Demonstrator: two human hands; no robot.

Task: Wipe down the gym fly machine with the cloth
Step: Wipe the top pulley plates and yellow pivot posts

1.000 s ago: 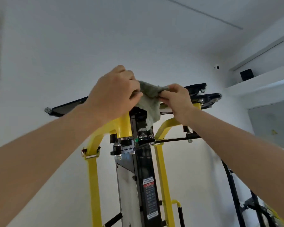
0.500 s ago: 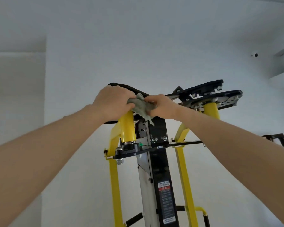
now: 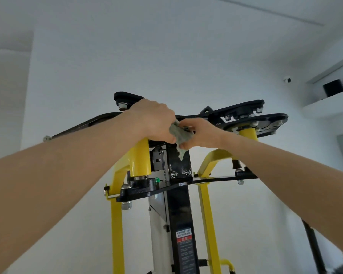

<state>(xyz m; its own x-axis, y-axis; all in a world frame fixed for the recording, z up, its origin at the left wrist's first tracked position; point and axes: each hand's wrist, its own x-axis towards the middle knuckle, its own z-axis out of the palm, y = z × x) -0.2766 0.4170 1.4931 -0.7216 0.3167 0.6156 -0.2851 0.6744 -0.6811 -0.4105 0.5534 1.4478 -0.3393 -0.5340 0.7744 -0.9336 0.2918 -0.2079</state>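
Seen from below against a white wall, both hands meet at the top of the fly machine (image 3: 139,189). The left hand (image 3: 154,121) and the right hand (image 3: 202,133) both grip a crumpled grey-green cloth (image 3: 179,133), and one corner hangs down over the black centre column (image 3: 179,206). Yellow tubes (image 3: 140,159) stand on either side under black plates (image 3: 253,119). A label (image 3: 184,237) sits lower on the column. At far right, a shelf (image 3: 325,105) holds a black box (image 3: 334,88), with a small wall camera (image 3: 287,80) nearby.

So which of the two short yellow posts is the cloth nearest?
The left yellow post, just below the left hand, which grips the cloth with the right hand beside its top. The right yellow post stands apart, under the black plates.
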